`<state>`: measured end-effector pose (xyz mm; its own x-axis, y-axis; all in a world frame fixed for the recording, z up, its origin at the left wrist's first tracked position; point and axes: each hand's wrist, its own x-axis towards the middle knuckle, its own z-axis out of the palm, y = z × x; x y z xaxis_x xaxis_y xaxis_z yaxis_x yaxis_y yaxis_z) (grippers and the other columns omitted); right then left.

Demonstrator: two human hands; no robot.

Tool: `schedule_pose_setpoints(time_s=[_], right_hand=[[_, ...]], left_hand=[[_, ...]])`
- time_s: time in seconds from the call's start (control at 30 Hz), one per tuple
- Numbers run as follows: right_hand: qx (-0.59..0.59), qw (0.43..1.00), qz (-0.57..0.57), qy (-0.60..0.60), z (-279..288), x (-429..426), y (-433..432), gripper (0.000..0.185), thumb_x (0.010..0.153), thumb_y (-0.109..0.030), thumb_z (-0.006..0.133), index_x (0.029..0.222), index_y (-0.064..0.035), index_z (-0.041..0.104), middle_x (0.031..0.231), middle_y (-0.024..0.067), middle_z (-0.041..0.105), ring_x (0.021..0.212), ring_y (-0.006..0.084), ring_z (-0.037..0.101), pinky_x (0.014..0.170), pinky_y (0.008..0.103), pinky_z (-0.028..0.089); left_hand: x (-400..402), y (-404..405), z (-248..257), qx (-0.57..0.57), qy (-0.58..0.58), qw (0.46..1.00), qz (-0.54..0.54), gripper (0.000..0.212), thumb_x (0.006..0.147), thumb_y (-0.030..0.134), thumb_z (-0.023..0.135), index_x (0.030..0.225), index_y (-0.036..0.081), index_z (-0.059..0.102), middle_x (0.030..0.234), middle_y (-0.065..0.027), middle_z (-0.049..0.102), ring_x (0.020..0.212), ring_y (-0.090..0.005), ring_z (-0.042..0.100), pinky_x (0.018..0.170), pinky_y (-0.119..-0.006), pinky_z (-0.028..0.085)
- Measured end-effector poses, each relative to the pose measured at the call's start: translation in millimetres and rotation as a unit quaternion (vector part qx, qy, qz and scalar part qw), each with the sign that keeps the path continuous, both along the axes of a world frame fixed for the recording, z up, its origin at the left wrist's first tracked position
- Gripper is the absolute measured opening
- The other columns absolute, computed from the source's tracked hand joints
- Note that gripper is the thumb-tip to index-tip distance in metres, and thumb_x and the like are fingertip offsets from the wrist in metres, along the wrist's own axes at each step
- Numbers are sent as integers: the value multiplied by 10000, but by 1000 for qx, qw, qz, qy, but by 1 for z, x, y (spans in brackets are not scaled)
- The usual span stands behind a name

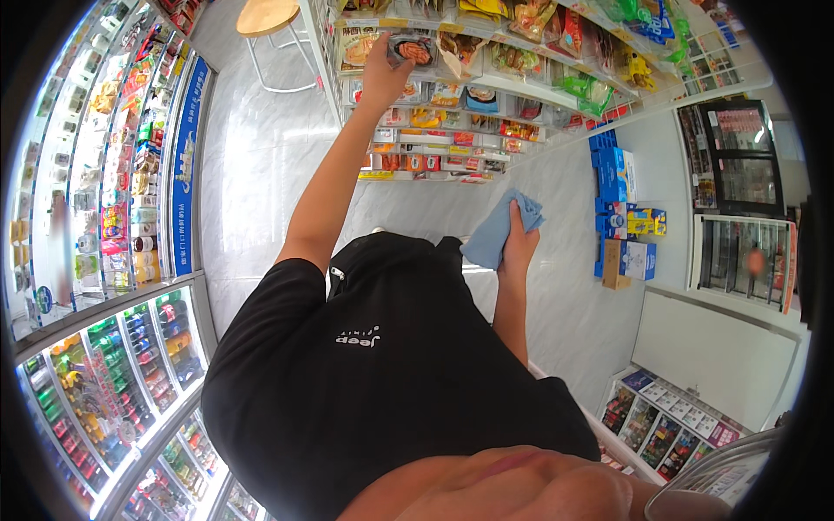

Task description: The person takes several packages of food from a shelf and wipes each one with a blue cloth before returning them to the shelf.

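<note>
My left hand (386,77) reaches to an upper shelf of a white wire rack, with thumb and fingers at the left side of a clear food package (413,51) that shows reddish-brown food on black. The pack still sits in its row; the fingertips are partly hidden. Beside it on the left is a pale printed food package (358,49), and on the right a brown and white pack (460,53). Low in front of my body, my right hand (519,241) holds a bunched light blue cloth (490,233), its thumb on top. The cloth touches no shelf.
The snack rack's lower shelves (449,119) hold many packets. A round wooden-topped stool (267,16) stands left of the rack. Stocked refrigerated shelves (190,163) and drink coolers (207,312) line the left. Boxes (616,176) stand along the white counter (661,150) at right.
</note>
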<state>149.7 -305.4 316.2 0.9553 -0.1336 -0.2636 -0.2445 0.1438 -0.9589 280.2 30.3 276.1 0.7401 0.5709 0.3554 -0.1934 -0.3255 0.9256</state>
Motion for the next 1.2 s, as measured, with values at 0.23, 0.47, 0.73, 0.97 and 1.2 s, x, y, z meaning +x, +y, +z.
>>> schedule_pose_setpoints(time_s=[0.23, 0.47, 0.73, 0.97, 1.2], right_hand=[[-6, 999, -32, 9, 0, -3, -5, 256, 926, -180, 678, 1097, 6, 638, 1021, 46, 666, 885, 117, 619, 786, 275, 496], [10, 1000, -9, 10, -10, -1, -11, 246, 929, -176, 672, 1095, 3, 642, 1019, 41, 667, 890, 116, 614, 791, 276, 491], [-1, 1000, 12, 5, -9, 1, -2, 240, 925, -167, 675, 1087, 8, 650, 1020, 38, 669, 896, 105, 607, 805, 269, 481], [-19, 999, 27, 27, -7, -2, 5, 291, 915, -220, 694, 1102, -5, 638, 1001, 27, 650, 875, 103, 597, 776, 274, 479], [-5, 999, 6, 48, -10, -6, 4, 268, 913, -167, 691, 1105, 14, 640, 1019, 36, 664, 905, 103, 601, 810, 266, 476]], left_hand=[[5, 8, 7, 243, 16, 970, 25, 452, 820, 82, 671, 1265, 58, 595, 1287, -221, 543, 1090, -375, 570, 906, -424, 486], [1, 8, 23, 461, 42, 877, 133, 331, 787, 103, 670, 1118, 90, 670, 1255, -119, 582, 1161, -308, 536, 916, -460, 447], [-12, 5, 4, 525, 139, 840, 1, 393, 820, 211, 680, 1202, 138, 618, 1232, -38, 607, 1200, -242, 534, 1072, -553, 332], [-14, -9, 17, 534, 261, 802, -50, 418, 863, 276, 653, 1254, 145, 587, 1215, -46, 625, 1192, -234, 552, 1115, -603, 254], [-12, -10, 31, 503, 236, 830, -48, 406, 876, 314, 659, 1248, 162, 600, 1189, -45, 634, 1183, -239, 555, 1120, -587, 246]])
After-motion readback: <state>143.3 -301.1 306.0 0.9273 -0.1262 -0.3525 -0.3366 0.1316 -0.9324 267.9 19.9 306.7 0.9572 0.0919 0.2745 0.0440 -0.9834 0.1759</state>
